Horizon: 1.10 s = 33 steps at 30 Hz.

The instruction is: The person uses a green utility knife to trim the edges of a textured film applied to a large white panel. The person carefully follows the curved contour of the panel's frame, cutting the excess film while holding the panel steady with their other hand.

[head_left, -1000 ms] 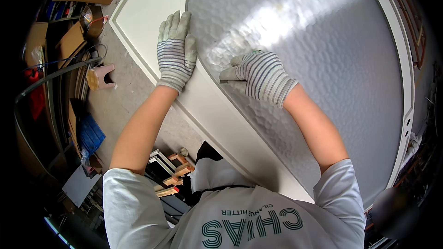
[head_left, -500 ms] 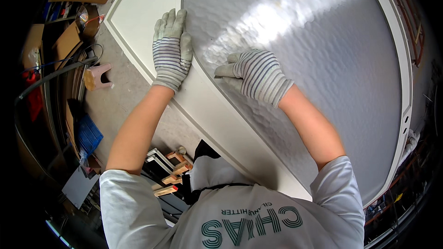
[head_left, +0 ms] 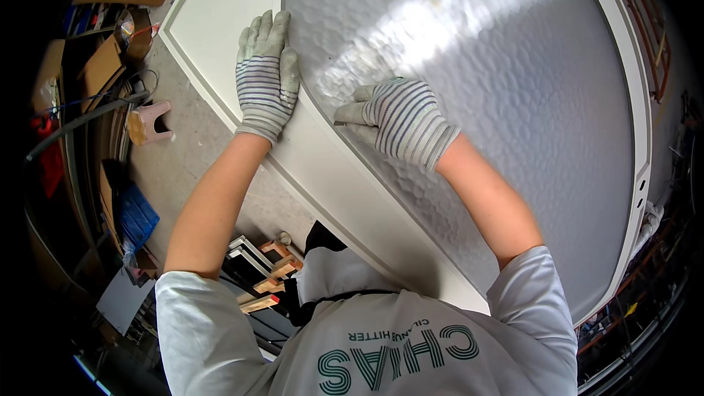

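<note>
Head view: rippled grey panel sat in white frame, its left edge slanting down-right between both hands. Right grip pinched a thin dark sliver just inside that edge; left grip lay flat on frame, just outside.

Bright glare across the rippled panel, soft shadow on the white frame, bent edges, blackened corners

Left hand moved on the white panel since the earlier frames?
No. The left hand keeps its place on the white panel, judged against the panel's far-left corner; both drift left in view together.
</note>
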Tool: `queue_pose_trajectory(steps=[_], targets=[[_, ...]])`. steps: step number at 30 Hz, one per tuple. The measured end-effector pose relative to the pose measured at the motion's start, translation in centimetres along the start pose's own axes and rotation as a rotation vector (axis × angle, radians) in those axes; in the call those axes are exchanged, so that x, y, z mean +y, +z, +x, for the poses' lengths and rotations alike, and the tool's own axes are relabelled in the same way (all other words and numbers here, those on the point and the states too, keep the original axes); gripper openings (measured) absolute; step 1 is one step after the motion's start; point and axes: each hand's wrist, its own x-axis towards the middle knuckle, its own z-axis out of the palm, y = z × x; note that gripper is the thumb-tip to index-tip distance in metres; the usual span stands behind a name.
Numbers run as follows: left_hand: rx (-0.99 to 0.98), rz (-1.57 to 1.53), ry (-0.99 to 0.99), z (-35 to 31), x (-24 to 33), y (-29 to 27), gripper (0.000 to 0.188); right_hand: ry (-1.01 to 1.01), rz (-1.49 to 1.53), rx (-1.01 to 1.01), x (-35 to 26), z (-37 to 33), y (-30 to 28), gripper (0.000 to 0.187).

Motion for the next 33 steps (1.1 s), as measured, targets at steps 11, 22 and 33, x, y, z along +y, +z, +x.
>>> queue_pose_trajectory(steps=[11,22,33], targets=[[0.005,-0.001,0.002,-0.1,-0.2,0.1,0.054,0.032,0.027,-0.192,-0.3,0.8,-2.0,0.027],[0.009,0.005,0.006,-0.2,0.0,-0.2,0.054,-0.021,0.008,-0.022,-0.2,1.1,-1.2,0.022],[-0.005,0.013,-0.006,-0.3,-0.4,0.1,0.055,-0.096,0.018,0.012,0.5,1.4,-1.2,0.022]])
